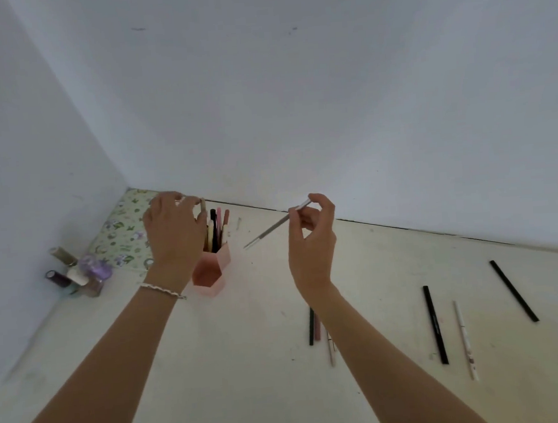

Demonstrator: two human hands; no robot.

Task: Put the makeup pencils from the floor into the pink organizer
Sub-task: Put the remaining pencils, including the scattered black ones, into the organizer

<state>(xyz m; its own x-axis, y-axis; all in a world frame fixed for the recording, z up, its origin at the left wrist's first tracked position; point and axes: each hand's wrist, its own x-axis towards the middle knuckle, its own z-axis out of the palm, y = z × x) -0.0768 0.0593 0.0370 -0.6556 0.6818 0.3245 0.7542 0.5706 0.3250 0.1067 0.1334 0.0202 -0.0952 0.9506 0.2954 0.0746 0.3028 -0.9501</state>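
The right hand (313,242), centre frame, holds a grey pencil (272,228) in a narrow pinch grip at its upper end. The pencil's long axis slants down-left toward the pink organizer (212,275). The left hand (173,232) is nearer, over the organizer, and pinches a tan pencil (203,206). Black pencils (436,326) lie on the floor (248,362), lower right. No writing is legible.

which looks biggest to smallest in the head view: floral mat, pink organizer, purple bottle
1. floral mat, though partly hidden
2. pink organizer
3. purple bottle, only slightly smaller than the organizer
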